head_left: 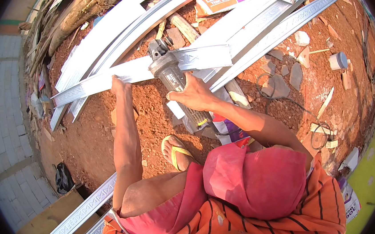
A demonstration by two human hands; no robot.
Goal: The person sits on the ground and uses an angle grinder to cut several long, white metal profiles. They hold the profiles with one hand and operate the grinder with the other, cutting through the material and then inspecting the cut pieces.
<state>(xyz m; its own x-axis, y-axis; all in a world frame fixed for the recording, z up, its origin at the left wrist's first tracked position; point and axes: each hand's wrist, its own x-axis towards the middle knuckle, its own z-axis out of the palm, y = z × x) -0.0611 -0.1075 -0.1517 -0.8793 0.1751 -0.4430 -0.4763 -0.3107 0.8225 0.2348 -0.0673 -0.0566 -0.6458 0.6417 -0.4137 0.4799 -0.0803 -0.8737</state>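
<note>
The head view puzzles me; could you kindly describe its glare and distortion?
Head view: sunlight glares off the metal channels, washing out detail; head view: fisheye distortion bows their long edges; head view: the grinder looks reasonably sharp.

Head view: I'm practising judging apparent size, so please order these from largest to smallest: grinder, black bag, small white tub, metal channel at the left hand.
1. Metal channel
2. Grinder, partly covered by the right hand
3. Black bag
4. Small white tub
</note>
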